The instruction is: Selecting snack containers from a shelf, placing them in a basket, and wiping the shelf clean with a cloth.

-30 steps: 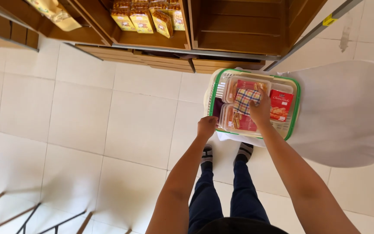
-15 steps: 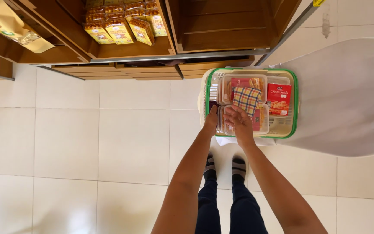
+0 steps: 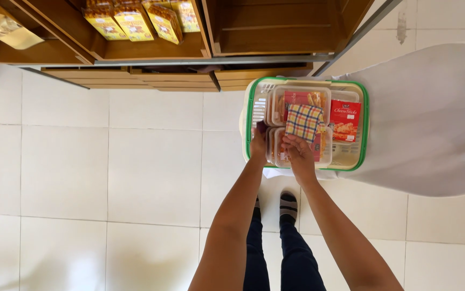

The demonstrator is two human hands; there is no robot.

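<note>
Head view, looking straight down: both hands reach into a green-rimmed plastic basket (image 3: 249,116) sitting on a white-draped surface (image 3: 432,124) by a wooden shelf unit (image 3: 151,54). Left hand (image 3: 258,144) is at the near-left corner, fingers curled against the edge of the nearer clear snack tray (image 3: 321,153); whether they actually pinch it, cannot tell. Right hand (image 3: 298,153) lies on top of that same tray, fingers bent and pressing the lid, not wrapped round anything. A second clear tray (image 3: 278,105) sits just behind it, touching. A folded plaid cloth (image 3: 303,121) lies across both trays, just beyond the right fingertips. Red snack box (image 3: 345,119) lies beside the trays on the right side of the basket.

Judgement: to handle the near tray cleanly, grip both short ends and keep it level, or the cloth may slide off. Yellow snack packs (image 3: 130,21) stand on the shelf, well apart.
</note>
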